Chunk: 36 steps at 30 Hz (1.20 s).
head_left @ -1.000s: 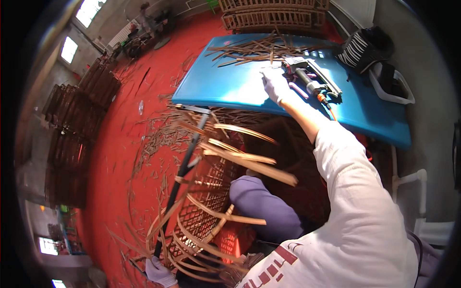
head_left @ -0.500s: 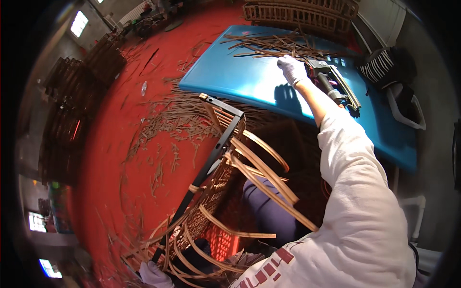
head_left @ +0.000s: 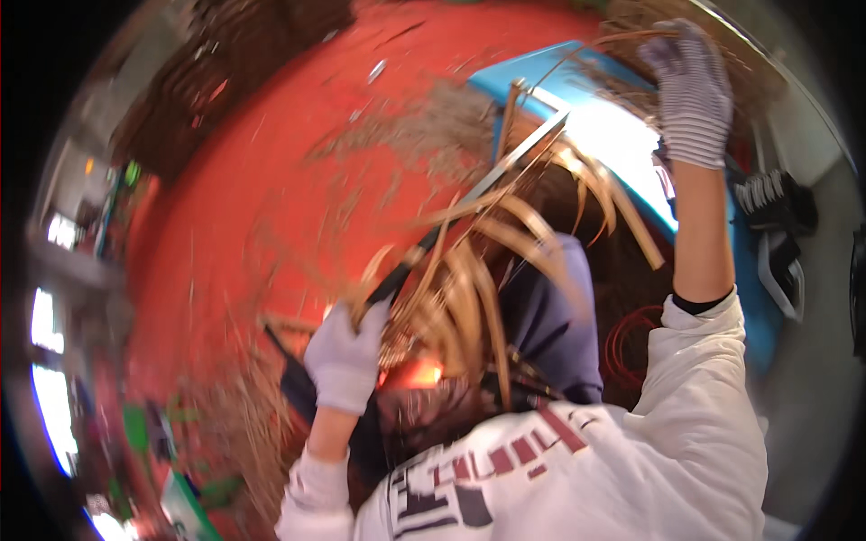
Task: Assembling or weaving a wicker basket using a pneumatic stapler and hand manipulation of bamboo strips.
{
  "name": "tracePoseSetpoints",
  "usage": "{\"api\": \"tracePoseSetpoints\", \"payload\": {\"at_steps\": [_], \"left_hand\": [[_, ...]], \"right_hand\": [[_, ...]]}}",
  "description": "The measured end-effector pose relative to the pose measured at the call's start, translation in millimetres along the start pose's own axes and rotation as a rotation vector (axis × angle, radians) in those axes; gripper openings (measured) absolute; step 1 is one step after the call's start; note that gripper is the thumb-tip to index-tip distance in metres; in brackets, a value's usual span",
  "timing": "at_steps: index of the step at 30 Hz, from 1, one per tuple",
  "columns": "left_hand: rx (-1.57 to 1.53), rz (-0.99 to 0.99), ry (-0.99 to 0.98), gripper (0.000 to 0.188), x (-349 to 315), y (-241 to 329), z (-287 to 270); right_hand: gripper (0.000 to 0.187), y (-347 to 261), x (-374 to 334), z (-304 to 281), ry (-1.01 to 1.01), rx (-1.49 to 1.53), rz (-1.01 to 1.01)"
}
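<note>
A woven piece of furniture (head_left: 433, 307) with a dark metal frame bar (head_left: 419, 248) tilts across my lap, blurred by motion. Loose flat tan strips (head_left: 514, 234) curl out from its weave. My left hand (head_left: 347, 356), in a pale glove, is closed round the lower part of the frame bar. High at the right, my right hand (head_left: 695, 95), in a striped white glove, is raised over the blue table (head_left: 514, 77). Its fingers are closed on a thin brown strip (head_left: 622, 38) that trails off to the left. The nail gun is mostly hidden behind my right forearm.
Cut strips (head_left: 397, 135) lie scattered over the red floor (head_left: 271, 180). Dark stacks (head_left: 225, 72) stand at the far left. A coiled red hose (head_left: 627, 343) hangs beside my knee. A black-and-white striped item (head_left: 771, 198) sits at the right.
My right hand has moved up and right, away from beside the nail gun, and now holds a strip. My left hand and the woven piece appear higher in view, which has swung.
</note>
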<state>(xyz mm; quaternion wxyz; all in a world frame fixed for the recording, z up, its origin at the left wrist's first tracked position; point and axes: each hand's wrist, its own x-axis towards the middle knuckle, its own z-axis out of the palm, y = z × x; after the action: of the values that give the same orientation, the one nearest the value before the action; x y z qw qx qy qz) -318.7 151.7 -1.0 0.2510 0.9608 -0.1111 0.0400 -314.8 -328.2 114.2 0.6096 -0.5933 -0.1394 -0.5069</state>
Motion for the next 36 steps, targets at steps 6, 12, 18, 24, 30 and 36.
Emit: {"api": "tracePoseSetpoints", "payload": {"at_steps": [6,12,18,24,30,36], "left_hand": [[0.014,0.289,0.012,0.045,-41.7,-1.7,18.1],[-0.025,0.703,0.086,0.049,-74.1,3.9,40.6],[-0.084,0.844,-0.026,0.055,-103.6,-2.3,56.0],[-0.337,0.920,-0.019,0.050,-113.7,-18.9,44.4],[-0.384,0.684,0.203,0.019,-125.0,-37.4,-14.6],[-0.644,0.074,0.485,0.016,-116.1,-45.5,-46.4]], "right_hand": [[0.040,-41.8,-63.5,70.6,-0.381,-1.507,-0.620],[0.035,-67.7,-145.2,180.5,0.049,-0.081,0.114],[0.018,-48.9,-237.0,227.2,-0.561,0.048,0.039],[0.023,-48.7,-295.4,236.0,-0.775,-0.036,0.023],[0.020,-43.9,-313.3,231.2,-0.709,-0.044,0.369],[0.019,-69.3,-289.2,240.2,-0.456,0.224,0.679]]}}
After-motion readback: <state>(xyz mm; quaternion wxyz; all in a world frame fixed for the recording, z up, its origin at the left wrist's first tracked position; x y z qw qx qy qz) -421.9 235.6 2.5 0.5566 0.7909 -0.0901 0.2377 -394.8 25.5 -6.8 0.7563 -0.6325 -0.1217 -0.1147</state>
